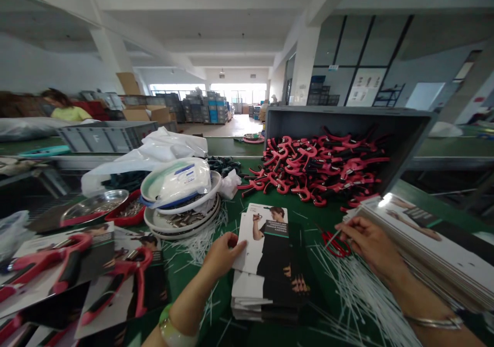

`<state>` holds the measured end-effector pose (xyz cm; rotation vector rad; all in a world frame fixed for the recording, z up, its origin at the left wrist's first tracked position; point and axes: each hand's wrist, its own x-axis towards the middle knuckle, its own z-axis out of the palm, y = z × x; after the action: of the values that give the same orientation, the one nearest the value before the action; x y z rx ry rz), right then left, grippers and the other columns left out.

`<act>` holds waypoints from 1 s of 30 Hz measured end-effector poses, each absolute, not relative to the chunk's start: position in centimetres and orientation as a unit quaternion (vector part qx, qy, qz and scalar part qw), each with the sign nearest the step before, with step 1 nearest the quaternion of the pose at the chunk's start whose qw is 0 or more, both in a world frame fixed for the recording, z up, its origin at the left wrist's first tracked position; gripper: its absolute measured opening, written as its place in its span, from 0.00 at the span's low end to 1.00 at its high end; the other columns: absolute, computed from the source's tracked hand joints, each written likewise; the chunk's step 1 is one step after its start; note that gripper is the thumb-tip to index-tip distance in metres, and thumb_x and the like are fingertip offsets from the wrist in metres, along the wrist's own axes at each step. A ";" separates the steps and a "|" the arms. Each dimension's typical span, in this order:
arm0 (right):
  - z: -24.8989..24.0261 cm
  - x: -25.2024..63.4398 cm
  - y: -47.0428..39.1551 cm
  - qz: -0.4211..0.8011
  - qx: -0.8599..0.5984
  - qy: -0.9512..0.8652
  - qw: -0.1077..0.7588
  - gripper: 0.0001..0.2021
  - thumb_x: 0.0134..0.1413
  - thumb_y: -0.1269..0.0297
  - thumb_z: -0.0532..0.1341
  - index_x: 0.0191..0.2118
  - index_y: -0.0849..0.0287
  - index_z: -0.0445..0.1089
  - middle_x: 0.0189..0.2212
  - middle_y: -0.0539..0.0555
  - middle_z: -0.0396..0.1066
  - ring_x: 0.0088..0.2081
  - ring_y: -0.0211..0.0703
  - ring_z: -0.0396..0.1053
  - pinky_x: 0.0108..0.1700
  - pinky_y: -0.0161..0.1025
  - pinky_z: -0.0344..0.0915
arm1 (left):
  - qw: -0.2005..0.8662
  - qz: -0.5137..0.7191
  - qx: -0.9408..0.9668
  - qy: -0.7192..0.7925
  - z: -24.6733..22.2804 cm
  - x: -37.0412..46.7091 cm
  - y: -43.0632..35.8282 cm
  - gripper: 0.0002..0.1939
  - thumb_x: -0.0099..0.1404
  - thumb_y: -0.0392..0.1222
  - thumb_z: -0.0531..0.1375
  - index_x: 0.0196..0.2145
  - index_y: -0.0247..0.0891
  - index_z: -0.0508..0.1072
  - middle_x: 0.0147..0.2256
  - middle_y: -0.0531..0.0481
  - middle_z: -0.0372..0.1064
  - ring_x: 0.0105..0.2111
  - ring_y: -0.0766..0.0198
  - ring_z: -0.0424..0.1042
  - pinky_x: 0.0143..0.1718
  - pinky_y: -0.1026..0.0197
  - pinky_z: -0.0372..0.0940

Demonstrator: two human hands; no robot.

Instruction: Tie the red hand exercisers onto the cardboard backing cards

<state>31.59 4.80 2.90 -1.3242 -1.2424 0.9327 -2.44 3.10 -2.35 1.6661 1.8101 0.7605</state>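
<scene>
My left hand (223,254) pinches the left edge of a printed backing card (252,239), which lies on a stack of similar cards (250,306). In my right hand (365,236) a thin white cable tie (332,238) sits between thumb and fingertips. Just beneath that hand is a pair of red-handled scissors (338,246), partly covered. A spread of loose white cable ties (357,290) covers the table below and left of my right wrist. On the right stands a tall pile of cards (443,249).
A grey crate (409,151) on its side spills red-and-black spring clamps (309,167). Stacked plates (148,223) hold small metal parts and a plastic bag. Carded clamps (127,275) lie at left. A person (67,108) works far left behind a grey bin (108,136).
</scene>
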 end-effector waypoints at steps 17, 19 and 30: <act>2.5 20.1 1.6 0.373 -0.493 -0.590 0.519 0.16 0.47 0.49 0.63 0.29 0.59 0.69 0.28 0.55 0.75 0.26 0.41 0.72 0.23 0.35 0.69 | 0.640 0.418 0.400 0.506 1.2 -0.9 -0.7 0.16 0.51 0.45 0.60 0.37 0.39 0.63 0.27 0.55 0.67 0.23 0.66 0.67 0.23 0.65 0.59; 1.9 20.0 1.5 0.365 -0.498 -0.605 0.504 0.15 0.49 0.50 0.62 0.30 0.58 0.68 0.28 0.54 0.75 0.27 0.42 0.72 0.24 0.36 0.70 | 0.695 0.417 0.367 0.457 1.1 0.1 -1.0 0.25 0.47 0.38 0.61 0.45 0.41 0.62 0.33 0.52 0.70 0.27 0.63 0.71 0.26 0.63 0.63; 1.8 21.9 0.4 0.315 -0.554 -0.556 0.533 0.17 0.47 0.48 0.62 0.28 0.57 0.64 0.23 0.54 0.73 0.18 0.37 0.66 0.16 0.32 0.60 | 0.669 0.452 0.384 0.447 1.4 4.3 -1.1 0.34 0.49 0.38 0.61 0.54 0.42 0.56 0.36 0.48 0.70 0.30 0.58 0.72 0.22 0.65 0.64</act>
<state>21.92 0.45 1.76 -1.3216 -1.3254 0.7519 4.26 -1.08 1.43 0.8650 1.0089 1.0201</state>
